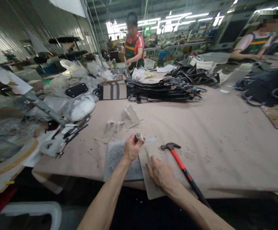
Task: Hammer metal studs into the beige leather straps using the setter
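Observation:
My left hand [131,149] is closed around a short whitish cylinder [139,137] with a round metal-looking end facing up; its exact kind I cannot make out. Beneath that hand lies a pale, dark-speckled pad [116,161] at the table's front edge. My right hand [161,172] presses with bent fingers on a flat beige panel [150,191], near a narrow strip on it. This panel overlaps the pad and juts past the table edge. To the right of it rests a claw hammer [178,159] with a red and black handle, untouched.
Several beige pieces with white padded parts [130,116] lie ahead. Behind them sits a stack of dark bag panels [163,89]. Plastic bags [81,107] and a slanting metal post [45,108] stand left. Small white bits dot the table [225,127]. Two co-workers [134,48] are beyond.

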`<action>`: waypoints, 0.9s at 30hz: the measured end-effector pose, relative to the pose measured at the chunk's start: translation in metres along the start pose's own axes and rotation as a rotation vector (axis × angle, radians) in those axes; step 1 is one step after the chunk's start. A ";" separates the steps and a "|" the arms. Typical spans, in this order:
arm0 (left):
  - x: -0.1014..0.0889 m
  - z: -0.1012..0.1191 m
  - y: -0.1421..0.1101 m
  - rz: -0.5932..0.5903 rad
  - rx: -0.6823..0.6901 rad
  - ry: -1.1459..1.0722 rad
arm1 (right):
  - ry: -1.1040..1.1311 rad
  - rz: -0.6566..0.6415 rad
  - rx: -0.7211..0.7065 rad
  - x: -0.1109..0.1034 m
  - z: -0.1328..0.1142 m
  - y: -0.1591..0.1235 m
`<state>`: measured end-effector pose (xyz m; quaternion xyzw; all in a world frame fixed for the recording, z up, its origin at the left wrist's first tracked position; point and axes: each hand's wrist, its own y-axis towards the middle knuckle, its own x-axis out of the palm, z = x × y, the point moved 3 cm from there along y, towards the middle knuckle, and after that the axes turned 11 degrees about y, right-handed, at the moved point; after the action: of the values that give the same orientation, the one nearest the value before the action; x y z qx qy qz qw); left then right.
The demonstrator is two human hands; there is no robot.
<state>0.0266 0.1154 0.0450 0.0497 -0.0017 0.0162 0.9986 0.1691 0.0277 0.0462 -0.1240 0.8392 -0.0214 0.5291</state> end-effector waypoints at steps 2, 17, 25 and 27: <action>0.008 -0.027 -0.002 -0.019 -0.051 -0.018 | 0.068 -0.010 0.043 0.012 0.000 -0.002; 0.013 -0.062 -0.010 -0.100 -0.125 0.019 | -0.110 0.269 0.178 -0.019 0.109 -0.007; 0.017 -0.061 -0.009 -0.098 -0.087 0.113 | -0.034 0.026 0.348 -0.010 0.147 -0.019; 0.017 -0.059 -0.009 -0.093 -0.094 0.099 | 0.059 -0.006 0.356 -0.011 0.150 -0.015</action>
<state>0.0444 0.1131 -0.0150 0.0022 0.0493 -0.0278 0.9984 0.3104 0.0305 -0.0071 -0.0301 0.8369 -0.1750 0.5178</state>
